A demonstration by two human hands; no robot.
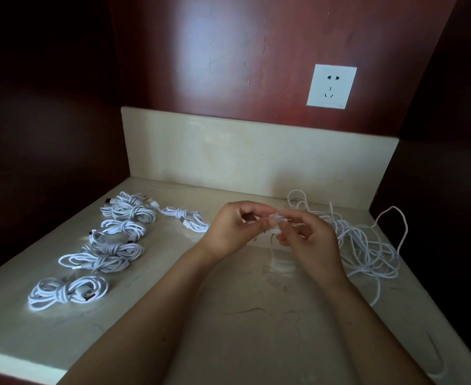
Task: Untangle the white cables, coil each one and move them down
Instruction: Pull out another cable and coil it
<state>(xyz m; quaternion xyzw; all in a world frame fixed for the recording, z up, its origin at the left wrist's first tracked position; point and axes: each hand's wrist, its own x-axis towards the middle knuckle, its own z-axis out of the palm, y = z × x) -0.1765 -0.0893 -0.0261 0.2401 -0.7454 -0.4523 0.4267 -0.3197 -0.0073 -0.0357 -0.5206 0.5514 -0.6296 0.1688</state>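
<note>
Pinching a white cable (273, 218) at frame centre, left hand (228, 232) and right hand (309, 240) each grip it; free strand hangs straight toward the lower edge, tangle (367, 245) right.

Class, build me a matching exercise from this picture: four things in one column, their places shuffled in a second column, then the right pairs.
Things
1. coiled cables
2. tangled cables
3. socket
4. held cable

Places
A. on the red wall
B. pinched between the left hand and right hand
C. on the left side of the counter
D. on the counter's right side

Pairs: 1-C, 2-D, 3-A, 4-B
</note>
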